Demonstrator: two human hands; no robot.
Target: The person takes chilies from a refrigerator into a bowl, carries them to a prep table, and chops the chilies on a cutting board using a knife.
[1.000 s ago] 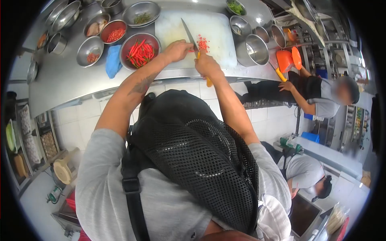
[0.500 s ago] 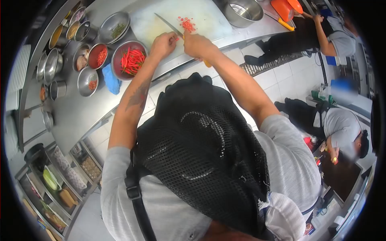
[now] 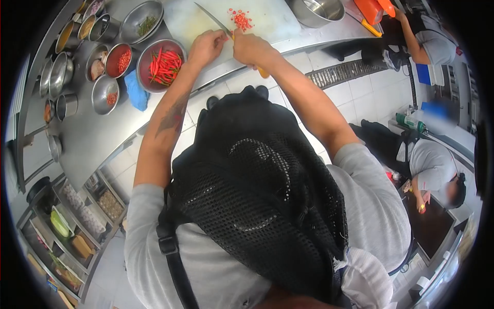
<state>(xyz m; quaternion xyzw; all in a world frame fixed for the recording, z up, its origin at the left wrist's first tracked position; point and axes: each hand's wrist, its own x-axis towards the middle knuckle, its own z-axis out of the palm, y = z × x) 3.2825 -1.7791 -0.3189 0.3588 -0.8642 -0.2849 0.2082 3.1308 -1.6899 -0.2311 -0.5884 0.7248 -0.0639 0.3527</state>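
Observation:
My right hand (image 3: 252, 50) is wrapped round the yellow-orange handle of a kitchen knife (image 3: 212, 16). Its blade points up and left over the white cutting board (image 3: 180, 20). Just left of the knife, my left hand (image 3: 207, 47) is closed with bent fingers at the board's near edge. A bit of red chili shows at its fingertips; the rest is hidden. Sliced red chili (image 3: 241, 19) lies scattered on the board beyond the knife. Left of my left forearm, a metal bowl holds whole red chilies (image 3: 165, 67).
A blue cloth (image 3: 136, 91) lies beside several metal bowls, among them a bowl of chopped chili (image 3: 119, 61). A steel pot (image 3: 319, 11) stands right of the board. Two people work at the right. Open drawers of vegetables (image 3: 63, 224) are at lower left.
The view has shifted slightly, so the counter sits a little higher in it. Both hands and the knife keep nearly the same place at the board. The upper-right person has moved rightward.

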